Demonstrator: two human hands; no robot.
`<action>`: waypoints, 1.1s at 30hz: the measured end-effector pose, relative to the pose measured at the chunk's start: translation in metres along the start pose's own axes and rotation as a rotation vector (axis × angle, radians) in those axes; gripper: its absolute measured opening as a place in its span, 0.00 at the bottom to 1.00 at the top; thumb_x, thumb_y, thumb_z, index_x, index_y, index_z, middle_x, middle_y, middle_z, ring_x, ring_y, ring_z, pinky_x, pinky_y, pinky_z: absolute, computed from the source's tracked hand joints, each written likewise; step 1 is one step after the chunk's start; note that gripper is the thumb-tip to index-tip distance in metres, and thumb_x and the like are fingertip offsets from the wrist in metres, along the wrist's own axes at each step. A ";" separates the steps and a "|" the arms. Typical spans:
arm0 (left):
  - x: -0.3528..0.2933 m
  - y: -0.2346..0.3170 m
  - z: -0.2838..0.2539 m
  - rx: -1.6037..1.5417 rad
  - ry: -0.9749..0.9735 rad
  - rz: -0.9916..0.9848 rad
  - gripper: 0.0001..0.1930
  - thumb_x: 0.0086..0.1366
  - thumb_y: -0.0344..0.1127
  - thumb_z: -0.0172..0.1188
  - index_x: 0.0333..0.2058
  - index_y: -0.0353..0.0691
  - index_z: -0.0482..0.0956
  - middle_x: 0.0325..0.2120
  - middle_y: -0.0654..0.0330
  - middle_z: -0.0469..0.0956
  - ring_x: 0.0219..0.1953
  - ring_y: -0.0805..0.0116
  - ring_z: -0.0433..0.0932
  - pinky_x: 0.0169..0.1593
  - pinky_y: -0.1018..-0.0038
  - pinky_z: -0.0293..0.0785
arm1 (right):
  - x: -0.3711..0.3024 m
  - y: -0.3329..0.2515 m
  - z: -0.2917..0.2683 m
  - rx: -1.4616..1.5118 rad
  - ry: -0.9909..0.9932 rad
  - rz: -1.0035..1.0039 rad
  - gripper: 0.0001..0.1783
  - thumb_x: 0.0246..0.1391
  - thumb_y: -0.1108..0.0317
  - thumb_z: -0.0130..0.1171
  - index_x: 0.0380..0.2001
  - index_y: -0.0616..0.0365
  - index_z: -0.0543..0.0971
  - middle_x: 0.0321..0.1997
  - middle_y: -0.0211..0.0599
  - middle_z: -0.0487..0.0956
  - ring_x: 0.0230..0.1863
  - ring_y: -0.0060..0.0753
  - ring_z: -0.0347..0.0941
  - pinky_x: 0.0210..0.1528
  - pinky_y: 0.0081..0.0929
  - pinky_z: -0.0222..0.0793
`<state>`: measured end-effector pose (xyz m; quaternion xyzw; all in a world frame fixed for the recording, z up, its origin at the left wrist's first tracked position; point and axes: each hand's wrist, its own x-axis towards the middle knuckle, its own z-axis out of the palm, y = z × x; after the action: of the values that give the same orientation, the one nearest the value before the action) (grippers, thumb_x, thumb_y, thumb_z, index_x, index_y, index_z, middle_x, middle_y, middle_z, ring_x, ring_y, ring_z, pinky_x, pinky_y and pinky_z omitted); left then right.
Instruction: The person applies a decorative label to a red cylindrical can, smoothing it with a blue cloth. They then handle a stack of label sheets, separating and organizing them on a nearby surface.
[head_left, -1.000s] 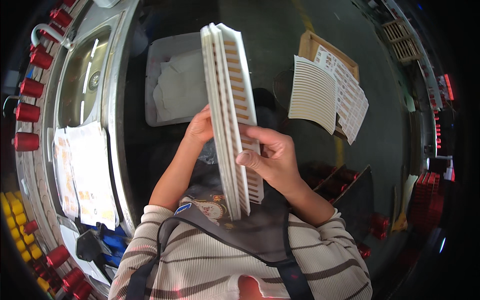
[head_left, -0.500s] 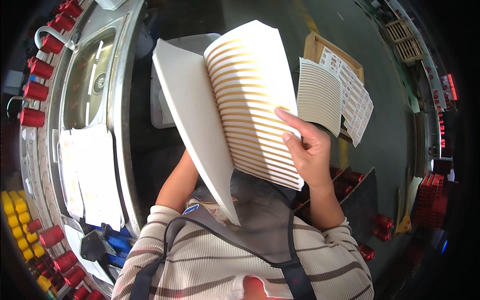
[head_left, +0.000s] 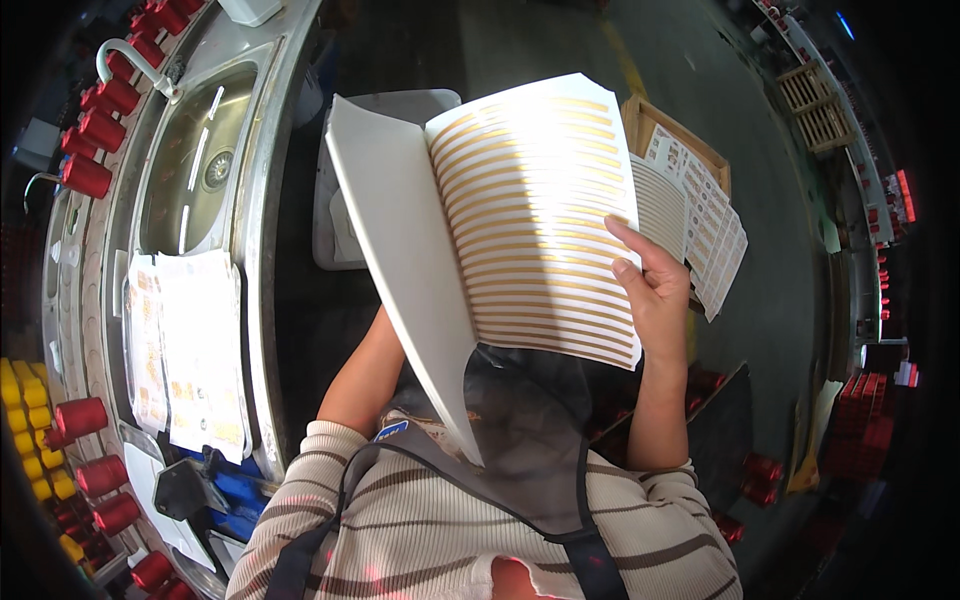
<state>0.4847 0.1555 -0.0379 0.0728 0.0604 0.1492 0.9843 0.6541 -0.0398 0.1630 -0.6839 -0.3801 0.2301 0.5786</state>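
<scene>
A thick stack of white sheets (head_left: 395,210) is held up in front of my apron, parted like a book. Its left part stands steeply tilted with a blank white face. On the right lies a sheet printed with gold stripes (head_left: 520,235), partly in shadow and partly in bright light. My right hand (head_left: 655,285) is closed on that sheet's right edge, thumb and index finger on the striped face and the other fingers partly hidden behind it. My left forearm (head_left: 365,370) runs up behind the stack, which hides my left hand and its fingers.
A steel sink (head_left: 190,190) with a curved faucet (head_left: 135,55) is at left. Printed sheets (head_left: 200,350) hang over the counter edge. A white tub (head_left: 335,215) sits beyond the stack. At right, a wooden box (head_left: 690,140) bears more sheets. Red spools (head_left: 765,475) stand nearby.
The stack and my right hand have shifted right and slightly away from me in the picture. The striped sheet now lies more open and flatter, and my right hand still grips its edge.
</scene>
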 end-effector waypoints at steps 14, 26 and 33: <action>-0.003 0.000 0.009 0.002 -0.004 0.012 0.21 0.63 0.40 0.62 0.51 0.36 0.72 0.48 0.49 0.77 0.55 0.53 0.75 0.60 0.56 0.72 | 0.004 -0.007 -0.015 -0.014 0.004 0.030 0.24 0.55 0.86 0.50 0.56 0.66 0.75 0.56 0.43 0.78 0.54 0.24 0.73 0.56 0.19 0.67; 0.003 -0.005 0.011 0.021 -0.019 0.048 0.18 0.64 0.40 0.62 0.49 0.37 0.73 0.47 0.50 0.77 0.55 0.53 0.74 0.62 0.57 0.71 | 0.026 -0.050 -0.026 -0.557 -0.076 -0.242 0.22 0.57 0.84 0.50 0.52 0.55 0.80 0.45 0.45 0.83 0.46 0.32 0.81 0.48 0.22 0.70; 0.010 -0.016 0.026 0.131 0.029 0.196 0.17 0.65 0.40 0.61 0.47 0.38 0.74 0.46 0.51 0.78 0.56 0.54 0.74 0.62 0.58 0.70 | 0.050 -0.089 -0.016 -0.788 -0.205 -0.518 0.21 0.57 0.84 0.50 0.52 0.57 0.80 0.43 0.44 0.83 0.41 0.30 0.81 0.44 0.22 0.71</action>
<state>0.5024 0.1406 -0.0159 0.1406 0.0768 0.2414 0.9571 0.6735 -0.0069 0.2587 -0.7077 -0.6514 -0.0168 0.2731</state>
